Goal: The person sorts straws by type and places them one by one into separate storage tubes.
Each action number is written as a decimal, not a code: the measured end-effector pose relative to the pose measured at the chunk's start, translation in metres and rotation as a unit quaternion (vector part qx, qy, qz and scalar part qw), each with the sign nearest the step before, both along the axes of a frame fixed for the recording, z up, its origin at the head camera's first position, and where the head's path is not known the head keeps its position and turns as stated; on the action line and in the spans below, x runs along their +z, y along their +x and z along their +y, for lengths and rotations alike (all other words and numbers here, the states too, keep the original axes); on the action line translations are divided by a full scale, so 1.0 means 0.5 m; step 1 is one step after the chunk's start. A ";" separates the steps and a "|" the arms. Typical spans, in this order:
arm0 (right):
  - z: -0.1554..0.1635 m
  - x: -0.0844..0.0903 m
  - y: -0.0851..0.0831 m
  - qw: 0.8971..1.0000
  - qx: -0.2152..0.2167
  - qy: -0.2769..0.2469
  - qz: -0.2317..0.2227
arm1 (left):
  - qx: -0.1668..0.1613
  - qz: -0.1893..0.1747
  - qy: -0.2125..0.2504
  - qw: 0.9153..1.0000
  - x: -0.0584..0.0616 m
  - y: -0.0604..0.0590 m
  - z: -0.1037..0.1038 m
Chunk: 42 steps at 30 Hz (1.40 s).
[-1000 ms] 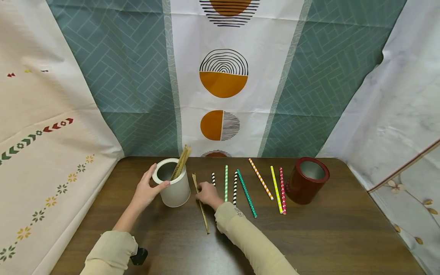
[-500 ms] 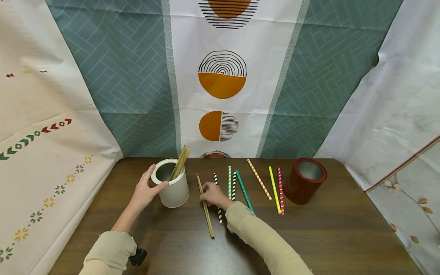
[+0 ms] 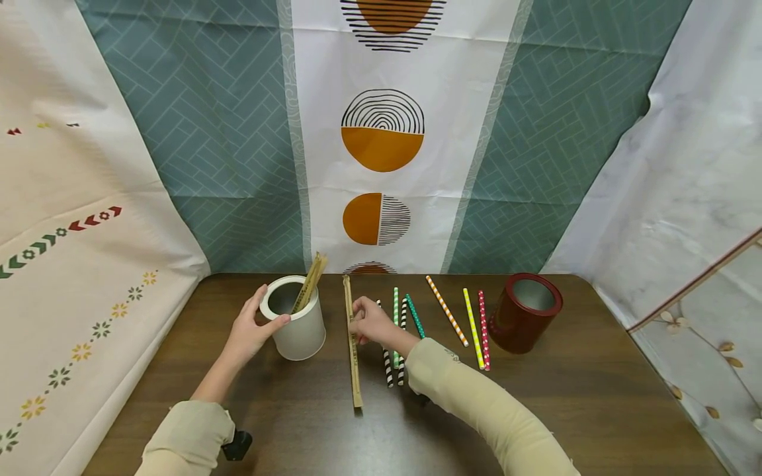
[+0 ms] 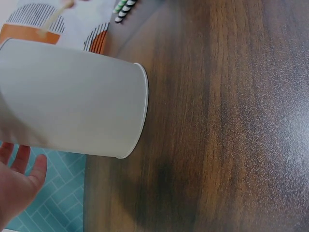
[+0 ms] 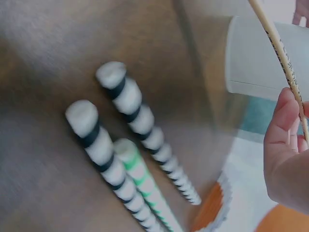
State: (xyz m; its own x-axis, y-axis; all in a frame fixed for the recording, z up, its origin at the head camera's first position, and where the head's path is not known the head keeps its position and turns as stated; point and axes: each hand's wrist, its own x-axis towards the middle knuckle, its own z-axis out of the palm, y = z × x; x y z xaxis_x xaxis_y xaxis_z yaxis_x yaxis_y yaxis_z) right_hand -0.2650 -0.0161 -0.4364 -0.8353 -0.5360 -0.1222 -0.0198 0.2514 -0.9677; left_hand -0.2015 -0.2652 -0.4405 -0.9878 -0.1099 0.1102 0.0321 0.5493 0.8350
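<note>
My left hand (image 3: 249,334) holds the white can (image 3: 302,336) at the table's left side, with the thumb at the near rim and the fingers along its left side. Several tan paper-wrapped sticks (image 3: 309,285) lean inside the can and stick out above its rim. My right hand (image 3: 375,324) pinches another long tan paper-wrapped stick (image 3: 354,375) near its middle, to the right of the can. Dark print runs along this wrapped stick (image 5: 280,50) in the right wrist view. The can's smooth side (image 4: 72,96) fills much of the left wrist view.
Right of my right hand lie black-and-white striped straws (image 3: 388,370), a green striped straw (image 3: 395,304) and a teal dotted straw (image 3: 415,316). Farther right are an orange striped straw (image 3: 446,311), a yellow straw (image 3: 473,327), a red dotted straw (image 3: 484,330) and a dark red can (image 3: 524,317).
The right hand has picked the tan wrapped stick up off the table, and the stick now stands higher and straighter. The black-and-white straw beside it has shifted right. The left hand stays at the can.
</note>
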 end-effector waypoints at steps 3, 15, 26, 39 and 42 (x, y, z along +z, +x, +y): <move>0.006 0.049 0.005 1.000 0.006 -0.026 0.007 | 0.000 -0.002 -0.002 1.000 0.000 -0.001 -0.001; 0.003 0.127 -0.046 0.983 -0.078 -0.155 0.057 | 0.001 0.000 -0.005 1.000 -0.002 -0.005 -0.004; -0.014 0.180 -0.053 0.951 -0.162 -0.246 0.095 | 0.003 0.003 -0.008 1.000 -0.002 -0.005 -0.005; -0.055 0.190 -0.015 0.948 -0.165 -0.230 0.143 | 0.005 0.007 -0.003 1.000 -0.005 -0.005 -0.004; -0.060 0.198 0.007 0.952 -0.154 -0.218 0.151 | 0.004 0.007 -0.003 1.000 -0.006 -0.004 -0.003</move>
State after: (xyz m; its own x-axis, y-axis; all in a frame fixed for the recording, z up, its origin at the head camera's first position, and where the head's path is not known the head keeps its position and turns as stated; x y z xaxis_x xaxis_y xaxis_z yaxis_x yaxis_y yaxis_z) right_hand -0.2617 -0.0463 -0.3374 -0.9229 -0.2048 0.3260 -0.3034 -0.1343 -0.9433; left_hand -0.2036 -0.2667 -0.4434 -0.9852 -0.1172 0.1253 0.0398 0.5543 0.8314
